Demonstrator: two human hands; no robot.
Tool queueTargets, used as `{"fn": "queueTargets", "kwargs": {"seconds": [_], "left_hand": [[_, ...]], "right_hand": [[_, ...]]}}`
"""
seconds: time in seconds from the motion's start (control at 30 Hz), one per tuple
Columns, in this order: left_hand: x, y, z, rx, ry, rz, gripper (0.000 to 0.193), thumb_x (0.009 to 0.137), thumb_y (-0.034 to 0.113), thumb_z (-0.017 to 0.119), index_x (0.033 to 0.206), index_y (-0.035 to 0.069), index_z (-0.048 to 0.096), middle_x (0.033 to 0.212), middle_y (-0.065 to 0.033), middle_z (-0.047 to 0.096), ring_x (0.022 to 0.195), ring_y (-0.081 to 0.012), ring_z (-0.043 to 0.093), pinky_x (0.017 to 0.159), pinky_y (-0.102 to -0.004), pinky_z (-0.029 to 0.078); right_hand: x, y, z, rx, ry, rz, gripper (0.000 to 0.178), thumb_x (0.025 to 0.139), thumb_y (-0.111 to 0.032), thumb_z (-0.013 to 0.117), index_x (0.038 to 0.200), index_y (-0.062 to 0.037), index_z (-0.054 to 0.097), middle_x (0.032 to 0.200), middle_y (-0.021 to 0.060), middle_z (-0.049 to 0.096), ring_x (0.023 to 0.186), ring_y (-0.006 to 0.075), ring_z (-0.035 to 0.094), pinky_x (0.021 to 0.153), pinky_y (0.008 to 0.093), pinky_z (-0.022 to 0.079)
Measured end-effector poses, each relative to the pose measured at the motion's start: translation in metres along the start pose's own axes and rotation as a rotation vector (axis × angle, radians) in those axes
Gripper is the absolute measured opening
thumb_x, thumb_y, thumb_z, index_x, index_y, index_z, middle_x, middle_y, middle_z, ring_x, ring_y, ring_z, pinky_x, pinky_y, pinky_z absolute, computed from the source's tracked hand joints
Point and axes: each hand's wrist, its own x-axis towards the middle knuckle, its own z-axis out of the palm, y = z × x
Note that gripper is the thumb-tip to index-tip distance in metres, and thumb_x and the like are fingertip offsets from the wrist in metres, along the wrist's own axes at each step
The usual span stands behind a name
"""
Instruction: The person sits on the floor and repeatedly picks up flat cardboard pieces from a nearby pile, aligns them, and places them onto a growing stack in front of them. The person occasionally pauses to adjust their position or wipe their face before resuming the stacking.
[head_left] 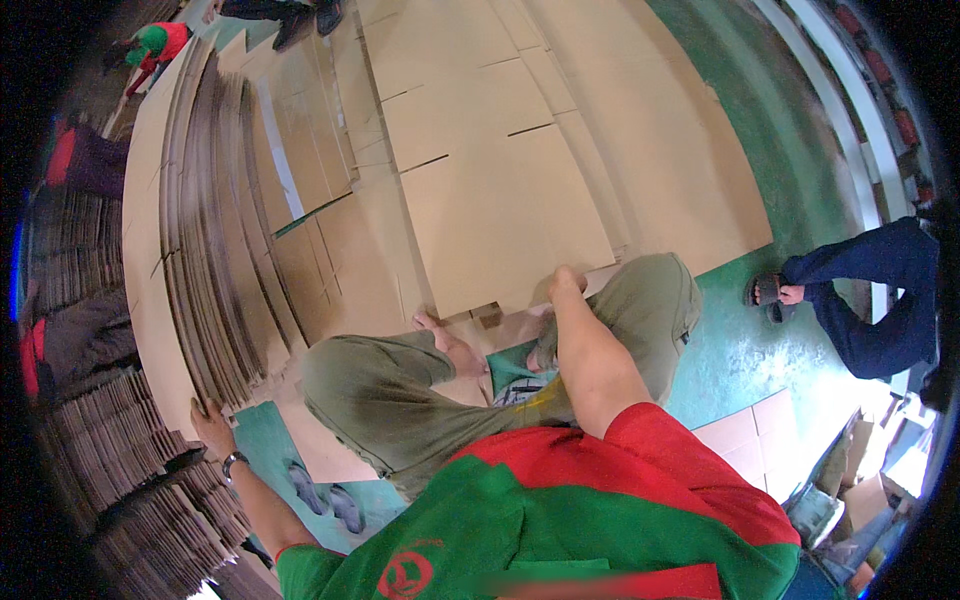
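Note:
In front of me lies a large flat cardboard sheet [500, 220] with cut slots, on top of other cardboard. My right hand [567, 281] is closed at its near edge, the fingertips partly hidden. To my left leans a stack of cardboard sheets [215, 230], fanned and bent by the lens. My left hand [212, 428] grips the near corner of the outermost pale sheet [148, 290], thumb on the inner side. My bare feet [455, 350] rest by the near edge of the sheet in front.
Tall bundles of cardboard [100, 430] stand at far left. Grey slippers [325, 495] lie on the green floor [725, 315]. A person's legs [860, 300] are at right; another person [155, 50] bends at upper left. Dark shoes [305, 20] show at the top. Mixed clutter [850, 490] sits lower right.

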Motion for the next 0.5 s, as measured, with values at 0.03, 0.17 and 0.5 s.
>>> {"fn": "queueTargets", "kwargs": {"seconds": [0.03, 0.17, 0.5], "left_hand": [[0.001, -0.003, 0.001, -0.027, 0.010, 0.023, 0.058, 0.098, 0.041, 0.055, 0.135, -0.003, 0.052, 0.133, -0.0263, 0.054, 0.122, -0.0427, 0.052, 0.101, -0.0475, 0.043], [0.006, -0.013, 0.006, 0.052, 0.016, 0.056, 0.056, 0.098, 0.041, 0.056, 0.131, -0.004, 0.056, 0.130, -0.0263, 0.058, 0.120, -0.0409, 0.054, 0.102, -0.0457, 0.044], [0.010, -0.009, 0.018, 0.231, 0.147, 0.095, 0.038, 0.096, 0.032, 0.058, 0.117, 0.001, 0.068, 0.105, -0.0213, 0.070, 0.094, -0.0378, 0.066, 0.082, -0.0459, 0.052]], "right_hand": [[0.007, 0.004, 0.002, 0.027, 0.011, -0.027, 0.050, 0.087, -0.010, 0.058, 0.134, 0.0002, 0.046, 0.136, 0.0169, 0.054, 0.115, 0.0321, 0.059, 0.090, 0.0353, 0.051], [0.049, 0.022, 0.002, 0.165, -0.057, -0.024, 0.051, 0.085, -0.007, 0.059, 0.133, 0.0015, 0.045, 0.136, 0.0177, 0.054, 0.116, 0.0326, 0.058, 0.094, 0.0387, 0.050], [0.071, 0.006, 0.021, -0.006, 0.125, -0.217, 0.050, 0.086, -0.010, 0.058, 0.133, 0.0031, 0.047, 0.133, 0.0168, 0.057, 0.116, 0.0317, 0.059, 0.093, 0.0418, 0.050]]}}
